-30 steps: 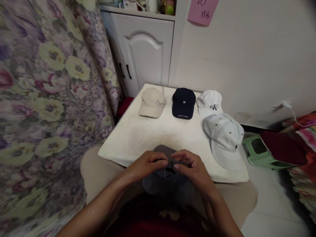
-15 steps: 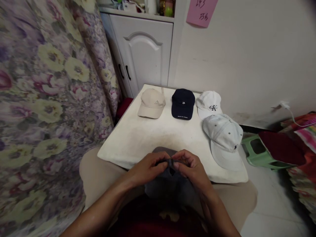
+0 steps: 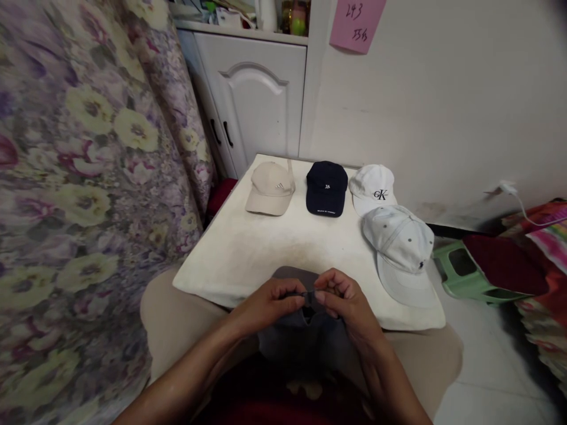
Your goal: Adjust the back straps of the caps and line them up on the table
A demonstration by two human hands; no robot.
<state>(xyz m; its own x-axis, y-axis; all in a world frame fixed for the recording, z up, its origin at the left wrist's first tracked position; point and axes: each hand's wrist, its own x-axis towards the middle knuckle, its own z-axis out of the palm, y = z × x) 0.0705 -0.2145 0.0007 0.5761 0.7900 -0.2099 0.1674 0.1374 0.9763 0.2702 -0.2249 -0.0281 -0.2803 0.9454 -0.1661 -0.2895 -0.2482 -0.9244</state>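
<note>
Both hands are working at the rear strap [image 3: 310, 297] of a gray cap [image 3: 287, 343]. The left hand [image 3: 280, 300] and the right hand [image 3: 345, 299] are pinching the strap from either side, thumbs pressing against fingers, the tips almost meeting. Below the grip, the crown is lying toward the body; beyond it, the brim [image 3: 290, 273] is pointing away, over the table [image 3: 248, 251], the long axis thus running from body to table. The hands are apparently adjusting the strap, the next move seemingly calling for one pinch holding while the other is drawing; the fingertips are partly hiding the fastening. Farther beyond the grip, a beige cap [image 3: 269, 188] and a navy cap [image 3: 326, 188] are resting.
</note>
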